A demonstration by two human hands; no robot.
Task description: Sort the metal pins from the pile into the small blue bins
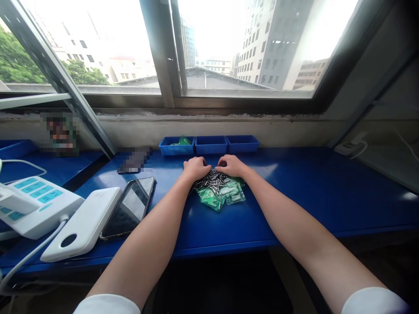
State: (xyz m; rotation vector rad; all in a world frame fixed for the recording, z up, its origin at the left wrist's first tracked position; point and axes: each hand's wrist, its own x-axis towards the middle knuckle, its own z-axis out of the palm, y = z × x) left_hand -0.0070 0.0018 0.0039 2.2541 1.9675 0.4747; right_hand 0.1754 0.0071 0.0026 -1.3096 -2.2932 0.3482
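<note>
A pile of small, thin silver metal pieces lies on the blue tabletop between my hands; they are too small for me to tell their kind. My left hand rests at the pile's left edge, loosely curved with a gap between thumb and fingers. At the upper right edge, my right hand is curved the same way, touching the pile. Neither hand visibly lifts a piece. Under and in front of the metal lie a green plastic bag and a clear greenish packet.
Three joined blue bins stand behind my hands; the left bin contains green packaging. To the left lie a phone, a white power bank and a white power strip with cables. The blue table ends just before me.
</note>
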